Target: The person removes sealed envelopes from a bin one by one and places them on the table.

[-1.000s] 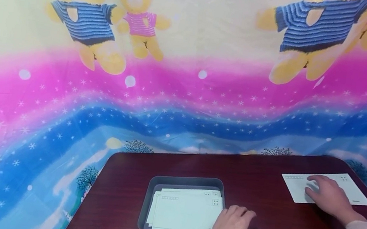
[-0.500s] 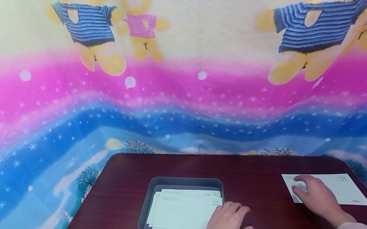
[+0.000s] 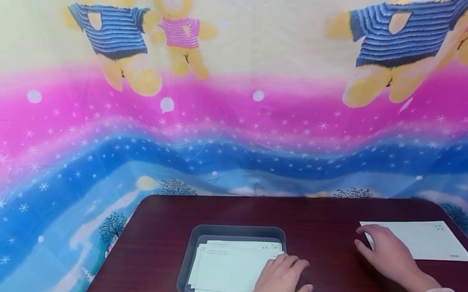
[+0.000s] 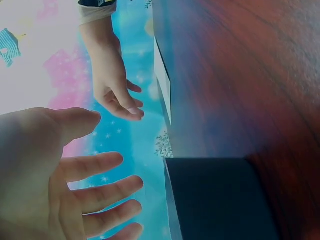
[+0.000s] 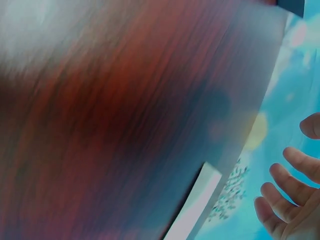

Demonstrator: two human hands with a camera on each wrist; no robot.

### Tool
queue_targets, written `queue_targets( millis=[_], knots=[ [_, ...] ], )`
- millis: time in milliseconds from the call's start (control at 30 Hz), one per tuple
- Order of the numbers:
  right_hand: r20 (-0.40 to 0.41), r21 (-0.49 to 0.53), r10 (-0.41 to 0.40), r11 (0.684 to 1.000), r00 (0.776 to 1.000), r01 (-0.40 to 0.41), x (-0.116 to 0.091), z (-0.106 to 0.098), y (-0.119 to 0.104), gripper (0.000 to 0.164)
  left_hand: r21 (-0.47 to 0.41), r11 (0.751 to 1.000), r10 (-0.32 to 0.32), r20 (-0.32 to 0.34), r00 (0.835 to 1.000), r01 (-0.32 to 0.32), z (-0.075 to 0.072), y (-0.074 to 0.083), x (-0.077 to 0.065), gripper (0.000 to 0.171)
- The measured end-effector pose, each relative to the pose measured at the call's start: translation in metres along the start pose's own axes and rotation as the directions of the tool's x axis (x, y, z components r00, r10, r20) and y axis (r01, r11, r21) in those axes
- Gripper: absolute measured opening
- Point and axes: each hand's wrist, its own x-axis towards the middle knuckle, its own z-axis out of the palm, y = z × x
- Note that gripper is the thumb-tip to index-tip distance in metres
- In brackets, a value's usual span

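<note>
I've got left hand (image 3: 279, 288) loosely spread by the tray's (image 3: 185, 264) stack (image 3: 226, 275), right hand (image 3: 391, 258) likewise near the envelope (image 3: 438, 243), both holding nothing, and any touch should land light and flat!

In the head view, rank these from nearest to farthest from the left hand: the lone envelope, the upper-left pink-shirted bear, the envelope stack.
From the left hand:
1. Envelope stack, in the tray, its right side partly covered by the hand.
2. Lone envelope, at the right end of the table.
3. Pink-shirted bear, printed on the backdrop, upper left.
</note>
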Motion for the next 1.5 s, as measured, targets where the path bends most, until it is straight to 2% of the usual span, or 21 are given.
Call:
queue_targets(
  millis=[167, 367, 700, 1067, 1500],
  knots=[
    [-0.014, 0.010, -0.029, 1.000, 0.999, 0.030, 0.000, 0.003, -0.014, 0.033, -0.023, 1.000, -0.018, 0.030, 0.999, 0.019, -0.003, -0.005, -0.002, 0.039],
    [-0.030, 0.014, -0.061, 0.998, 0.998, 0.062, -0.002, 0.006, -0.028, 0.033, -0.033, 0.999, -0.039, 0.031, 0.999, 0.040, -0.006, -0.011, -0.005, 0.039],
    [-0.025, 0.012, -0.081, 0.997, 0.996, 0.081, -0.007, 0.009, -0.052, 0.031, -0.078, 0.993, -0.088, 0.062, 0.994, 0.093, -0.009, -0.017, -0.010, 0.039],
    [-0.041, 0.005, -0.125, 0.992, 0.991, 0.125, -0.015, 0.008, -0.081, 0.028, -0.090, 0.986, -0.135, 0.059, 0.989, 0.139, -0.016, -0.027, -0.011, 0.040],
    [-0.037, 0.002, -0.183, 0.983, 0.982, 0.183, -0.023, 0.017, -0.107, 0.027, -0.089, 0.975, -0.198, 0.044, 0.979, 0.202, -0.019, -0.051, -0.015, 0.041]
  ],
)
